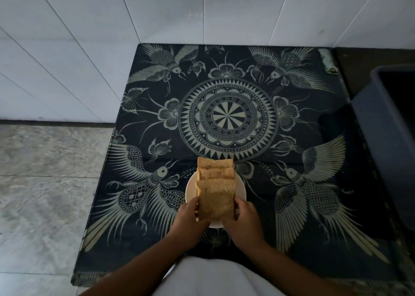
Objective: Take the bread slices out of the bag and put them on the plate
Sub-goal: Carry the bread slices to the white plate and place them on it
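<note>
A small white plate [240, 189] sits on the near middle of a dark patterned tabletop. Brown bread slices [215, 173] lie overlapping on it in a row running away from me. The nearest slices [216, 200] are gripped between my two hands, resting on the plate's near part. My left hand [190, 219] grips their left edge and my right hand [244, 219] grips their right edge. No bag is in view.
The table [229, 116] is covered with a black cloth printed with birds, flowers and a round medallion. A dark grey bin [386, 138] stands at the right. White tiled walls rise behind and to the left, with grey floor [45, 183] at left.
</note>
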